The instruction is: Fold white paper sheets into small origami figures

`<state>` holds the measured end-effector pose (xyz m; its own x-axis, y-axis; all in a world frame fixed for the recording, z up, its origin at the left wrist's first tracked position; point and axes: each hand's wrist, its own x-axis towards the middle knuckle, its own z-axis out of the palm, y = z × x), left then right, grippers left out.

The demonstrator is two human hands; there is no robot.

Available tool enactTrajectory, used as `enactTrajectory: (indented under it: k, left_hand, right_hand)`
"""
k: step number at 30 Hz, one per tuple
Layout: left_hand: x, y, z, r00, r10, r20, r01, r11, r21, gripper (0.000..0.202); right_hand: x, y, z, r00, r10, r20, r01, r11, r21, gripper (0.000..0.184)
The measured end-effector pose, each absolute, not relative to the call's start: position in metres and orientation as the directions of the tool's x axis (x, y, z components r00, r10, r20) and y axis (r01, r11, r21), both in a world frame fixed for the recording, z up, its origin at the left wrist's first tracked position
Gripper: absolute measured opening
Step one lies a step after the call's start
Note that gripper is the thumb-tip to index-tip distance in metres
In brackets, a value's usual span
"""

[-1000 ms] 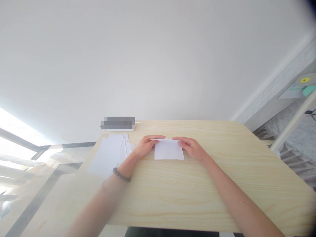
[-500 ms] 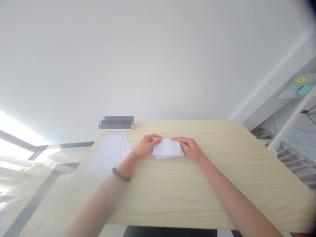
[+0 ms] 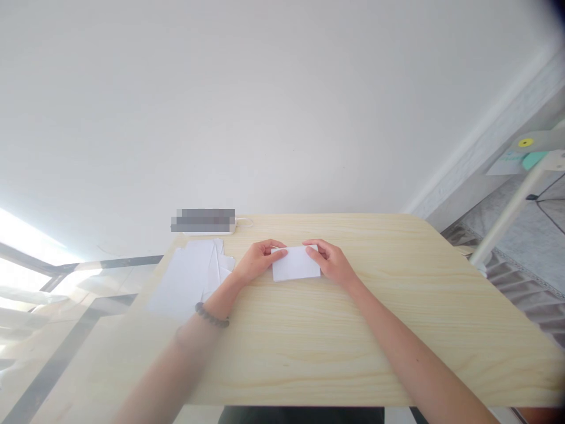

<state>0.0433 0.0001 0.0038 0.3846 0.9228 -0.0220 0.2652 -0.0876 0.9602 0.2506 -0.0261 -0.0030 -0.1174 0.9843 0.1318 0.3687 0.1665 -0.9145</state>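
Note:
Between my hands, over the middle of the table, is a small folded sheet of white paper (image 3: 295,265), its layers nearly lined up. My left hand (image 3: 260,259) pinches its upper left corner, thumb in front and fingers behind. At the upper right corner my right hand (image 3: 332,262) grips it the same way, the thumb lying on the face of the paper. The fingertips behind the paper are partly hidden. A dark bead bracelet sits on my left wrist.
White sheets (image 3: 180,277) and folded paper pieces (image 3: 218,268) lie on the wooden table (image 3: 375,335) left of my left hand. Behind them, by the wall, stands a pixelated box-like object (image 3: 203,222) with a white base. A white metal post (image 3: 507,218) rises beyond the table's right edge.
The lower layer that stuck out below and to the right now lines up with the upper one. My right thumb has come onto the front of the paper. The view has shifted slightly.

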Motion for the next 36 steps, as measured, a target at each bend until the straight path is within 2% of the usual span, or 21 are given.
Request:
enactTrajectory:
  k: [8,23,36]
  left_hand:
    - [0.0448,0.0009,0.0028,0.384,0.923,-0.013,0.252,-0.092,0.963,0.036]
    - [0.0445,0.0014,0.0005,0.379,0.925,0.001,0.300,-0.124,0.946,0.036]
    - [0.0458,0.0002,0.0037,0.344,0.937,-0.060,0.218,-0.018,0.976,0.038]
  right_hand:
    - [0.2526,-0.0256,-0.0074,-0.164,0.980,0.111,0.310,0.158,-0.937,0.034]
    - [0.2525,-0.0243,-0.0099,-0.168,0.979,0.117,0.340,0.169,-0.925,0.033]
    - [0.2535,-0.0230,-0.0131,-0.175,0.979,0.106,0.340,0.161,-0.927,0.033]
